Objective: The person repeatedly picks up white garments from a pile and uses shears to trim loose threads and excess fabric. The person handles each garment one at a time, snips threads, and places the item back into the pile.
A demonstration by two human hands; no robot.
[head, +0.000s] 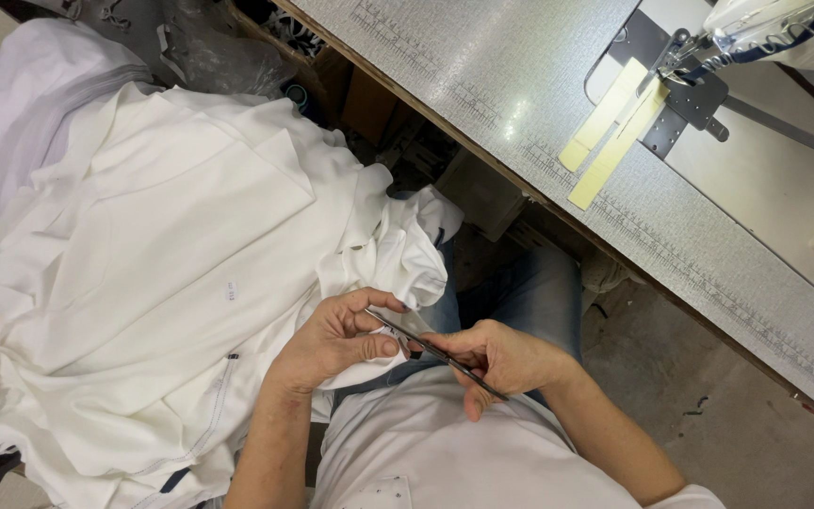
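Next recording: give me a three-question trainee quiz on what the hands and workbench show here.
1. True or false: the left hand pinches white fabric.
2. What does the right hand hold? A) thin metal snips B) pen C) tape
3. What lies by the sewing machine on the table?

Key: 1 true. 2 A. 3 Two pale yellow strips.

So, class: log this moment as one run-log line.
left hand: pinches white fabric | right hand: holds snips | blades at fabric edge
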